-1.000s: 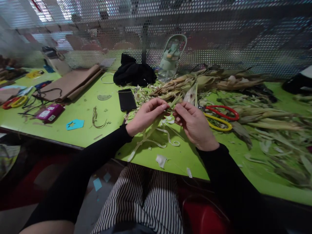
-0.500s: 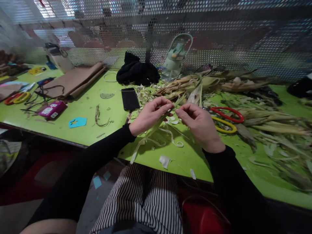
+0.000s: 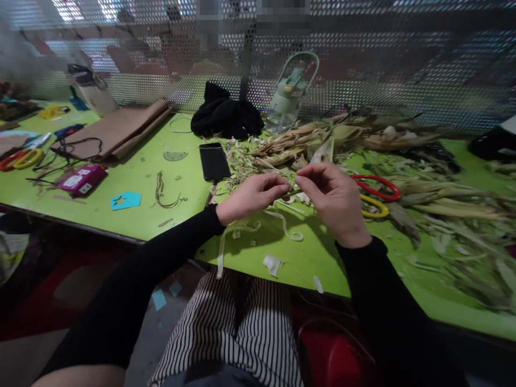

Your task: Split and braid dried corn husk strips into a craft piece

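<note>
One husk strip (image 3: 296, 190) at 12 o'clock over the worktop (image 3: 185, 183): my left hand (image 3: 255, 198) pinches it tight, presumably as anchor, my right hand (image 3: 337, 201) has grip tips nearly meeting, can't tell if holding, scissors (image 3: 381, 198) at its 3 o'clock, likely for easy reach.

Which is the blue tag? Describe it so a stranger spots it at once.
On the green table, look left of the left hand, past the brown curled strand. The blue tag lies there, near the purple box. Unlike these neighbours, it is flat, bright blue and bears a star.
</note>
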### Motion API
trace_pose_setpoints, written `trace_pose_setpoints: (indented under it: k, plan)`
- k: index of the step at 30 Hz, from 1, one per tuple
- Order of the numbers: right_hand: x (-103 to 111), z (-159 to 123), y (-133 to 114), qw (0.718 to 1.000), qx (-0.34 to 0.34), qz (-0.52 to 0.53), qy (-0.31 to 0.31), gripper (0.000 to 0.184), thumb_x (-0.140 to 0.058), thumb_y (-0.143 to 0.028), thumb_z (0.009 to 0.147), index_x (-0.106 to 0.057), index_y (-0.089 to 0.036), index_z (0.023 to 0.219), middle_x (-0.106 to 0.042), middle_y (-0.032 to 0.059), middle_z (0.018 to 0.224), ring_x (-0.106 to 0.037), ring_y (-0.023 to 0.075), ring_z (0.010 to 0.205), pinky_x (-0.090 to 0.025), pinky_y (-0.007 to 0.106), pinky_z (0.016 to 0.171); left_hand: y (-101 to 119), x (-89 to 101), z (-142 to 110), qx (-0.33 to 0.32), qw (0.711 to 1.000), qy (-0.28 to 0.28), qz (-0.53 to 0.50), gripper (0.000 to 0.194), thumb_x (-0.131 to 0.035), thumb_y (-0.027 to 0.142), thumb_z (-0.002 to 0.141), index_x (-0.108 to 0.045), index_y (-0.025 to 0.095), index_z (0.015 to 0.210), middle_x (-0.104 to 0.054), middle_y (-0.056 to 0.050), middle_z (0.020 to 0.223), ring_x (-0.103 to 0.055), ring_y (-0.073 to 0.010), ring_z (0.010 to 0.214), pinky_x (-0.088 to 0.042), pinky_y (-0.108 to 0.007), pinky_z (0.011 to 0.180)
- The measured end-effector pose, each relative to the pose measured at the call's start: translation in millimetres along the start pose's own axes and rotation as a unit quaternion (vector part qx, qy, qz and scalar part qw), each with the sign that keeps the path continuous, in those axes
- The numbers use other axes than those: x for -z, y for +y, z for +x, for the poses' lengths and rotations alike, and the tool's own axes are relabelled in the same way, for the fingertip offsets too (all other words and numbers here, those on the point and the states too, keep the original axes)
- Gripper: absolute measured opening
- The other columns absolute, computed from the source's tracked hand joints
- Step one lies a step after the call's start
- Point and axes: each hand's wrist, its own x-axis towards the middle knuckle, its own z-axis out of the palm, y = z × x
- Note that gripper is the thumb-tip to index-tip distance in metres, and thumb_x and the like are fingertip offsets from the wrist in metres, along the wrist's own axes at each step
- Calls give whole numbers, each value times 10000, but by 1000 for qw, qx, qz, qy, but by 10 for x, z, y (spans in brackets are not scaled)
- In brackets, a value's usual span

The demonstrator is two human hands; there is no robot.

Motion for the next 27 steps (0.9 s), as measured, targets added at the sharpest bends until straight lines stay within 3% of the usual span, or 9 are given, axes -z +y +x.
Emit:
trace_pose_setpoints:
  k: [9, 14, 17, 19, 23, 27]
  plan:
    - [10, -6, -14, 1000, 11, -20, 7, 81, -703, -299, 871, -693, -244, 930, -684, 15, 847, -605, 165, 722, -512, 327, 693, -63, 6, 8, 0, 999, -37, -18, 135, -678, 191, 851, -671, 103, 953, -685, -35, 900, -578, -91, 779, -452, -262, 771]
    - [-2, -29, -42, 998, 54, -13, -33, 90, -715, -295, 875, -714, -280, 964, -728, 24, 954, -666, 233, 946, -522, 451, 936, -146, -31, 48, 22, 996, -60, -56, 71, -700, 151, 831, -652, 106, 857, -659, -5, 817, -580, -83, 750, -458, -270, 782]
    - [5, -17, -28, 996, 57, -1, -66, 237, -700, -280, 879, -684, -308, 1114, -712, 38, 1215, -634, 267, 1188, -461, 508, 1077, -164, -43, 51, 50, 995, -36, -84, 92, -703, 165, 842, -673, 111, 911, -681, -13, 852, -575, -76, 720, -462, -264, 745]
    - [20, -1, -12, 996, 68, -22, -47, 234, -705, -286, 870, -674, -296, 1102, -654, 50, 1346, -582, 285, 1292, -416, 526, 1128, -174, -37, 55, 66, 992, -6, -106, 126, -715, 197, 849, -679, 115, 938, -677, -12, 858, -557, -67, 690, -452, -250, 694]
    - [41, 17, 5, 989, 89, -119, -17, 107, -724, -340, 865, -694, -270, 940, -650, 75, 1346, -545, 336, 1324, -373, 585, 1138, -199, -14, 79, 83, 975, 54, -199, 148, -737, 226, 846, -640, 123, 890, -679, -16, 867, -599, -72, 733, -460, -242, 697]
    - [19, 17, 32, 971, 125, -204, -25, 147, -689, -373, 892, -703, -277, 1002, -639, 74, 1372, -533, 348, 1322, -380, 606, 1114, -185, -15, 90, 88, 955, 80, -271, 126, -730, 190, 845, -632, 129, 894, -682, -7, 873, -614, -68, 739, -474, -244, 718]
